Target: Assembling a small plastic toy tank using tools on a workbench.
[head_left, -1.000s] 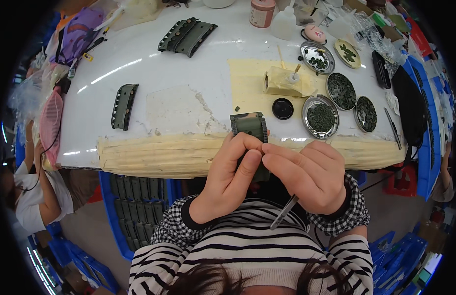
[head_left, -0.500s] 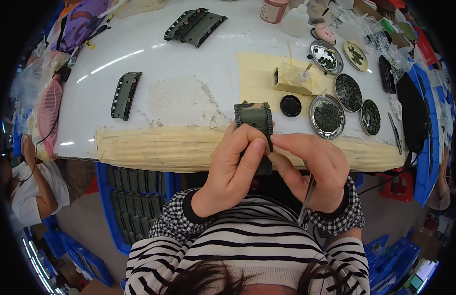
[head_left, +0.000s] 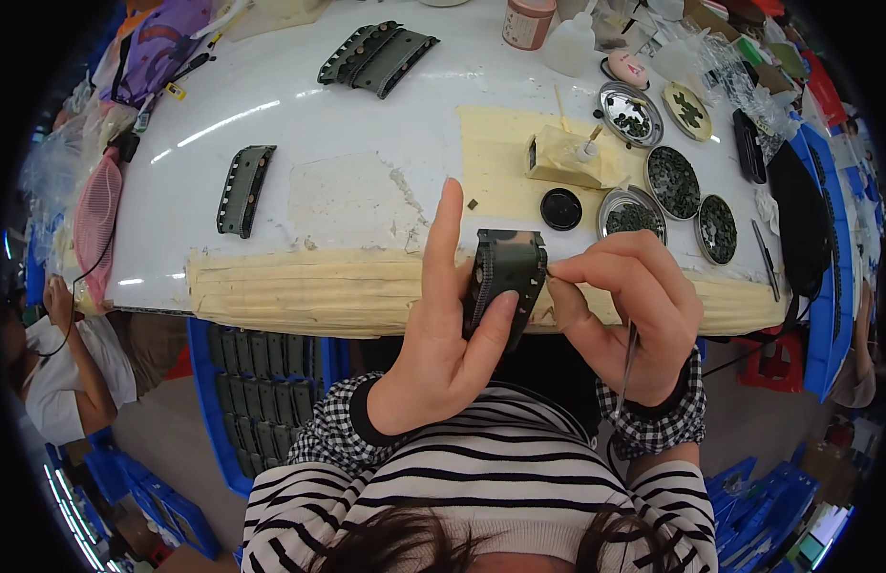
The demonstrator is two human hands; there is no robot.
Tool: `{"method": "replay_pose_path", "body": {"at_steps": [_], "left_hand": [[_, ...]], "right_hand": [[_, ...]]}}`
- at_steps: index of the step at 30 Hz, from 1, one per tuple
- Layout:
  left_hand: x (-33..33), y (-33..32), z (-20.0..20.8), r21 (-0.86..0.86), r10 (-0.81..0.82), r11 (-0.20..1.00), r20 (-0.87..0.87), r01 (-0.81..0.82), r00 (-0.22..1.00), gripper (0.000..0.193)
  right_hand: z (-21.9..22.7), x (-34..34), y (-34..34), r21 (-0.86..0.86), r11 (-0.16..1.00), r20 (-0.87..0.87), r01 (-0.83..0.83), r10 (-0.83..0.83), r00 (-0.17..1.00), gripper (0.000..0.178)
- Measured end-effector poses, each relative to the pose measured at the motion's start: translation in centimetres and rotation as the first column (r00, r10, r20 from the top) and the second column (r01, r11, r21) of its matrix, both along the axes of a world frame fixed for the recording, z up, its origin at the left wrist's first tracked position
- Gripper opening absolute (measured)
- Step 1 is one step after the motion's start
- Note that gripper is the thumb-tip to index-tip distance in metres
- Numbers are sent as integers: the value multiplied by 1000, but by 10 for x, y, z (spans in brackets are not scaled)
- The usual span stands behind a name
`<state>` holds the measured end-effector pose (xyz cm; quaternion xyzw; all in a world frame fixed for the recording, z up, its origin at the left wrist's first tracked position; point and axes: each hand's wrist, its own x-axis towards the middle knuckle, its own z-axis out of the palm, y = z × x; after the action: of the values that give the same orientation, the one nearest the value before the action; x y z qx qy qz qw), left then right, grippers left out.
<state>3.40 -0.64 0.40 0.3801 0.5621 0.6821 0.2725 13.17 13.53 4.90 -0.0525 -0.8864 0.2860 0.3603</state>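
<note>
A curved dark green camouflage plastic part is held over the table's front edge. My left hand grips it between the thumb and the fingers behind, with the index finger stretched straight up. The part's side edge, lined with small pegs and notches, faces right. There my right hand pinches thumb and index finger together against the edge; any small piece between the tips is hidden. Slim metal tweezers are tucked in the right palm, pointing down.
Round dishes of small dark green pieces stand at the right, near a black round lid and a tape-wrapped block. Similar curved parts lie at left and far back. A blue crate of parts sits below the table.
The part has turned and shifted slightly right and nearer, showing its side edge. My left index finger has straightened upward. My right hand has moved a little right, still at the edge.
</note>
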Motion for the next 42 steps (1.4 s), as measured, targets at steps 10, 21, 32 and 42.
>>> {"method": "replay_pose_path", "body": {"at_steps": [10, 21, 32, 42], "left_hand": [[-2, -9, 11, -173, -72, 985, -370, 8, 926, 72], [0, -7, 3, -115, -20, 992, -510, -45, 860, 74], [-3, -9, 6, -155, -55, 988, -501, -27, 864, 72], [-7, -7, 2, -81, -36, 997, -484, -4, 874, 69]], "right_hand": [[0, -12, 1, 139, 988, -3, -69, 70, 998, 23], [1, -5, 4, 218, 966, 114, -139, 116, 987, 29], [-2, -5, 5, 266, 947, 120, -180, 152, 981, 32], [0, -8, 2, 104, 981, 28, -163, 161, 987, 31]]}}
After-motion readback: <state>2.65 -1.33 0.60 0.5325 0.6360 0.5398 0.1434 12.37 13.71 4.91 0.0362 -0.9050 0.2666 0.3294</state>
